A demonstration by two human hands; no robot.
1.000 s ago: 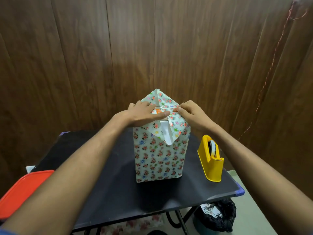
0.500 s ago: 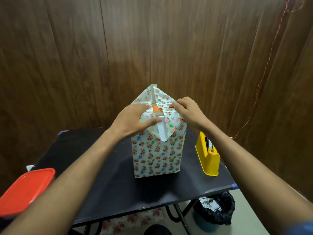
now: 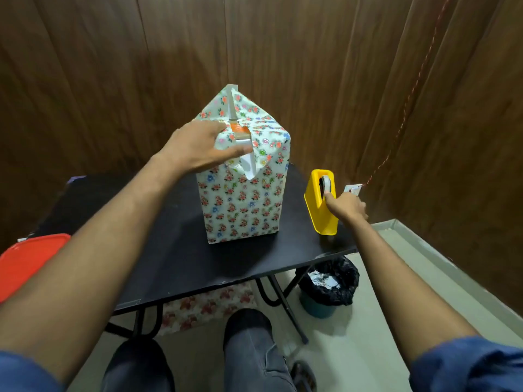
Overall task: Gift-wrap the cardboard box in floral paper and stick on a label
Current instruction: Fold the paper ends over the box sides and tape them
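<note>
Low in the frame, a bin [image 3: 329,290] is sitting under the desk [image 3: 175,250]. At centre right, the right hand [image 3: 346,206] is pinching at the tape roll in the yellow dispenser [image 3: 321,210]. In the middle, the box in floral paper [image 3: 243,199] is standing upright, its top flaps unsealed; the left hand [image 3: 198,148], fingers spread flat, is pressing them down. Taping seems underway: next, pulling a strip and sealing that fold.

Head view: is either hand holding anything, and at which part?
The left hand presses the folded top flaps of the floral-wrapped box with straight fingers. The right hand touches the yellow tape dispenser at its tape roll; a grip cannot be told.
</note>
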